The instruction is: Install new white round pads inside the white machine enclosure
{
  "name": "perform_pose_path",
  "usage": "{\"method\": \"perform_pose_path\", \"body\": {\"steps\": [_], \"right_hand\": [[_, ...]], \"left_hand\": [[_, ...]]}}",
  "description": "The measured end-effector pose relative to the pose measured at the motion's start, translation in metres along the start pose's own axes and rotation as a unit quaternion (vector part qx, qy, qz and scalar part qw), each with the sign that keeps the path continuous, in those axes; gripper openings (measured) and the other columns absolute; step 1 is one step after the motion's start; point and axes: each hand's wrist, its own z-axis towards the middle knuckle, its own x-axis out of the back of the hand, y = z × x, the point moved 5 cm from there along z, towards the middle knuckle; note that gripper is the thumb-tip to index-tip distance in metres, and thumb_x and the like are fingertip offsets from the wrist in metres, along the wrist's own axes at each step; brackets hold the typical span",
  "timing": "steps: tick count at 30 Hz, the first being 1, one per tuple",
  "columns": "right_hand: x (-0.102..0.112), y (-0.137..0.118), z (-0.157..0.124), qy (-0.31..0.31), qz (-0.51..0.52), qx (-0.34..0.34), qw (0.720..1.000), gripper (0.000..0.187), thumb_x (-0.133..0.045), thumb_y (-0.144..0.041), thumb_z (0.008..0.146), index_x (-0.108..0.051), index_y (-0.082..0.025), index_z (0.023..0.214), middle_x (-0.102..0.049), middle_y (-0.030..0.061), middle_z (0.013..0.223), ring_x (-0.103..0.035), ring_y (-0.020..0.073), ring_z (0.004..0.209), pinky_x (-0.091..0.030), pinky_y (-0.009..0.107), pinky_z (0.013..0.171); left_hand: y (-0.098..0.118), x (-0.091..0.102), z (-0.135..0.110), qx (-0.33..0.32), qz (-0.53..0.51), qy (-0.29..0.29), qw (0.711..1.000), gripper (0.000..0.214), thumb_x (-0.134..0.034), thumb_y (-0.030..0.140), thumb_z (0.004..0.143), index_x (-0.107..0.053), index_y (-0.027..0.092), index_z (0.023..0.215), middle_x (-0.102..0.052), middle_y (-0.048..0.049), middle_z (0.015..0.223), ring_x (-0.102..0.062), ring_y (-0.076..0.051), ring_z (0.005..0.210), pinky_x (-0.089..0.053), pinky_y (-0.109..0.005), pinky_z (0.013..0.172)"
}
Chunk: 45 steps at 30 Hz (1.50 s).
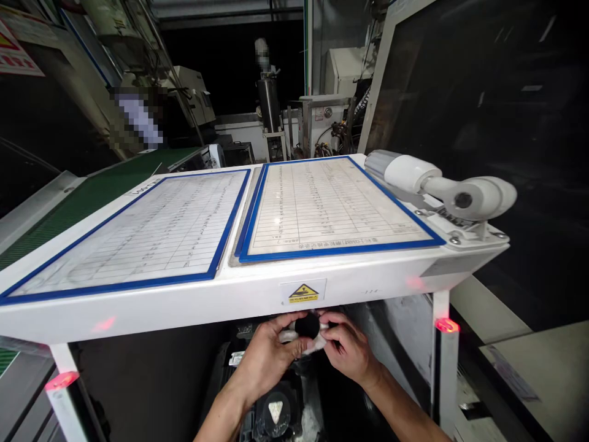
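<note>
Just below the front lip of a white cover, my left hand [269,353] and my right hand [348,348] meet around a small dark round piece [307,325]. A soft white cloth-like material [316,345] wraps its lower side, pinched between fingers and thumb of both hands. The left fingers are closed at its left side, the right ones at its right side. What the dark piece is, I cannot make out. Beneath the hands is dark machinery with a pale triangular mark [275,412].
Two blue-framed record sheets [147,227] lie on the white cover [138,320]. A white jointed lamp-like fixture [460,190] is mounted at its right end. Posts with red-lit tops [447,325] flank the opening. A green conveyor belt [105,184] runs along the left.
</note>
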Motion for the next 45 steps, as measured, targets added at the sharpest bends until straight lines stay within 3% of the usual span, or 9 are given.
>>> {"method": "perform_pose_path", "body": {"steps": [7, 12, 18, 21, 24, 30, 35, 40, 45], "right_hand": [[0.030, -0.027, 0.020, -0.052, -0.012, -0.071, 0.996, 0.032, -0.051, -0.010, 0.084, -0.054, -0.022, 0.114, -0.060, 0.0106, 0.119, -0.059, 0.0254, 0.114, -0.053, 0.040, 0.097], [0.027, -0.047, 0.041, -0.172, 0.020, -0.103, 0.980, 0.061, -0.044, -0.031, 0.101, -0.022, -0.021, 0.156, -0.043, 0.0135, 0.149, -0.041, 0.0306, 0.138, -0.039, 0.051, 0.115], [0.001, -0.027, 0.028, -0.191, 0.148, -0.270, 0.932, 0.055, -0.051, -0.051, 0.101, -0.039, -0.020, 0.145, -0.051, 0.0129, 0.142, -0.052, 0.0277, 0.127, -0.044, 0.046, 0.110], [-0.006, -0.023, 0.020, -0.195, 0.189, -0.325, 0.906, 0.058, -0.056, -0.057, 0.097, -0.045, -0.017, 0.136, -0.062, 0.0118, 0.121, -0.066, 0.0204, 0.086, -0.055, 0.038, 0.086], [-0.009, -0.020, 0.018, -0.206, 0.218, -0.372, 0.878, 0.067, -0.065, -0.063, 0.089, -0.048, -0.015, 0.133, -0.063, 0.0018, 0.084, -0.054, 0.0135, 0.058, -0.049, 0.028, 0.060], [-0.014, -0.016, 0.022, -0.231, 0.359, -0.385, 0.819, 0.054, -0.068, -0.056, 0.090, -0.054, -0.022, 0.129, -0.065, 0.0025, 0.103, -0.060, 0.0150, 0.084, -0.050, 0.026, 0.075], [-0.018, -0.004, 0.012, -0.252, 0.400, -0.433, 0.767, 0.052, -0.066, -0.057, 0.092, -0.058, -0.024, 0.132, -0.065, 0.0009, 0.097, -0.056, 0.0117, 0.075, -0.048, 0.024, 0.072], [-0.022, 0.014, 0.002, -0.231, 0.375, -0.441, 0.782, 0.063, -0.069, -0.057, 0.090, -0.052, -0.028, 0.143, -0.061, -0.0005, 0.088, -0.056, 0.0139, 0.078, -0.051, 0.027, 0.076], [-0.027, 0.017, 0.010, -0.177, 0.352, -0.443, 0.805, 0.049, -0.068, -0.057, 0.090, -0.065, -0.024, 0.127, -0.059, -0.0011, 0.079, -0.060, 0.0172, 0.083, -0.052, 0.031, 0.084]], "left_hand": [[0.009, -0.004, -0.010, 0.031, -0.025, 0.036, 0.999, 0.062, -0.083, 0.031, 0.067, -0.067, 0.016, 0.125, -0.073, -0.0083, 0.116, -0.066, -0.025, 0.103, -0.051, -0.030, 0.093], [0.007, -0.010, -0.017, -0.007, 0.005, 0.058, 0.998, 0.060, -0.072, 0.031, 0.076, -0.061, 0.018, 0.134, -0.069, -0.0072, 0.128, -0.060, -0.026, 0.123, -0.039, -0.037, 0.114], [0.004, -0.013, -0.024, -0.002, 0.003, 0.033, 0.999, 0.065, -0.069, 0.042, 0.080, -0.057, 0.017, 0.139, -0.060, -0.0093, 0.141, -0.049, -0.028, 0.136, -0.030, -0.041, 0.120], [0.002, -0.012, -0.025, 0.007, -0.020, 0.010, 1.000, 0.067, -0.069, 0.045, 0.082, -0.055, 0.016, 0.141, -0.064, -0.0108, 0.136, -0.051, -0.028, 0.134, -0.032, -0.041, 0.119], [-0.001, -0.008, -0.024, 0.021, -0.046, 0.017, 0.999, 0.066, -0.071, 0.044, 0.080, -0.058, 0.015, 0.138, -0.072, -0.0107, 0.120, -0.058, -0.029, 0.125, -0.038, -0.042, 0.114], [-0.003, -0.008, -0.016, 0.020, -0.144, 0.025, 0.989, 0.051, -0.078, 0.038, 0.075, -0.071, 0.015, 0.120, -0.075, -0.0084, 0.108, -0.068, -0.024, 0.100, -0.049, -0.032, 0.094], [-0.013, -0.011, -0.008, 0.039, -0.195, 0.042, 0.979, 0.050, -0.083, 0.039, 0.070, -0.073, 0.014, 0.112, -0.077, -0.0076, 0.098, -0.069, -0.022, 0.091, -0.049, -0.030, 0.088], [-0.024, -0.009, 0.000, 0.058, -0.190, 0.079, 0.977, 0.052, -0.083, 0.046, 0.068, -0.073, 0.013, 0.107, -0.076, -0.0093, 0.102, -0.068, -0.024, 0.099, -0.046, -0.035, 0.100], [-0.020, -0.001, 0.011, 0.012, -0.161, 0.105, 0.981, 0.040, -0.079, 0.049, 0.073, -0.076, 0.015, 0.094, -0.076, -0.0080, 0.102, -0.067, -0.024, 0.103, -0.044, -0.036, 0.106]]}}
